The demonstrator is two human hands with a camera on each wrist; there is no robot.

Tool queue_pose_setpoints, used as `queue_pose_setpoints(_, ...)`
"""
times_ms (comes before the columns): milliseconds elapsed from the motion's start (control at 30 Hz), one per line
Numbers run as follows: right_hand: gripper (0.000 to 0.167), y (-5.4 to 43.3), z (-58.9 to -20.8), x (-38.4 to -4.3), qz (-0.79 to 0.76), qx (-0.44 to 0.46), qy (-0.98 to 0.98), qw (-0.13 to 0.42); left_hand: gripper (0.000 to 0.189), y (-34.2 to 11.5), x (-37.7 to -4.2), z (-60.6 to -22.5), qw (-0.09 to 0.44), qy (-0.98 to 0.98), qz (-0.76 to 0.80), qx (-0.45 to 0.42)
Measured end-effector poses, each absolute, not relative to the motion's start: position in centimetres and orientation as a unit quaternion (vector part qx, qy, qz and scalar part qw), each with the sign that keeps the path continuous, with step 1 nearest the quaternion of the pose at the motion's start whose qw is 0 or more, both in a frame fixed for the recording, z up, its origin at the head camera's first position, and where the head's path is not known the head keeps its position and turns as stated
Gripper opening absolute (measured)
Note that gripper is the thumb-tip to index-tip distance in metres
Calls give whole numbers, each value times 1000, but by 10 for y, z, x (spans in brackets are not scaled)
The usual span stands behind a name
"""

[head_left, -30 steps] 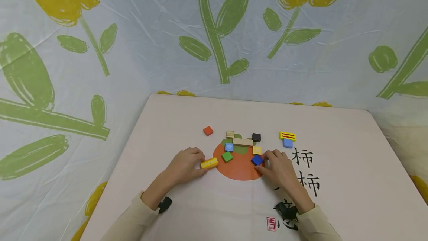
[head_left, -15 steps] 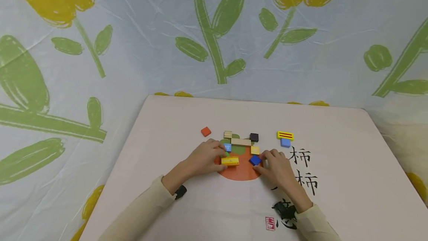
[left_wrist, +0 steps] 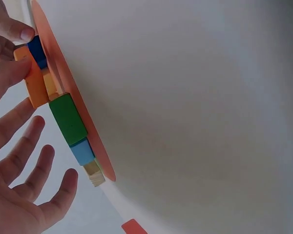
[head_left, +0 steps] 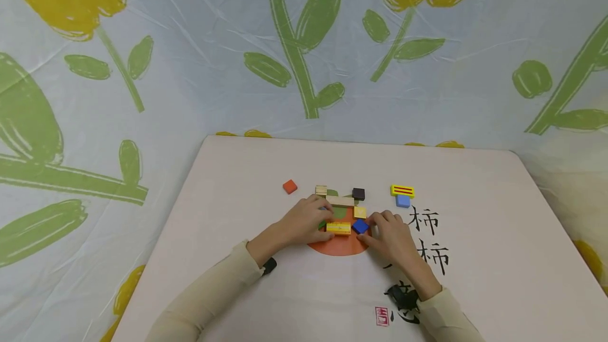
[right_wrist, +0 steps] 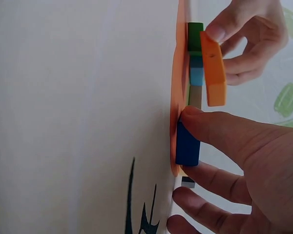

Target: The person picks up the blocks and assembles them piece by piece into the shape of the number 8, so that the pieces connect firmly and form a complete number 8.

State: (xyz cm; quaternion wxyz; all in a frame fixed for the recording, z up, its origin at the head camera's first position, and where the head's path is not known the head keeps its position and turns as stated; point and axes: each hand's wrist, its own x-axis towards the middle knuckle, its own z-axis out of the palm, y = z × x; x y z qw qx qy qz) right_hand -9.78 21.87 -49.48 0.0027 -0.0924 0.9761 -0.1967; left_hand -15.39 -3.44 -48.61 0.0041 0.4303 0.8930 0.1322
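Note:
My left hand (head_left: 304,220) pinches a yellow-orange rectangular block (head_left: 338,228) between thumb and fingers; the wrist views show it raised above the table. Just right of it, my right hand (head_left: 394,236) holds a dark blue block (head_left: 360,226) by thumb and finger, low over the printed orange circle (head_left: 337,249). A green block (left_wrist: 68,119) and a light blue block (left_wrist: 82,152) stand beside the raised block, mostly hidden by my left hand in the head view. Behind the dark blue block is a square yellow block (head_left: 360,212), with a long plain wooden block (head_left: 341,201) further back.
A ridged wooden block (head_left: 321,190) and a black block (head_left: 358,194) flank the long one's back. Red-orange block (head_left: 290,187) lies to the left. Rightward are a red-striped yellow block (head_left: 402,190) and a blue block (head_left: 403,201). Black characters (head_left: 432,255) mark the tabletop.
My left hand has carried the yellow-orange block rightward from the circle's left edge to beside the dark blue block. My right hand keeps its hold on the dark blue block, nearly still.

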Motion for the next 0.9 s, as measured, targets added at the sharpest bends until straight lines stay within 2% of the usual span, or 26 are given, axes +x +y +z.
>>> queue_pose_setpoints(900,37,220,-498,-98,-192,-97,977,-4,42,-28,-151,-484,50,909,97,403)
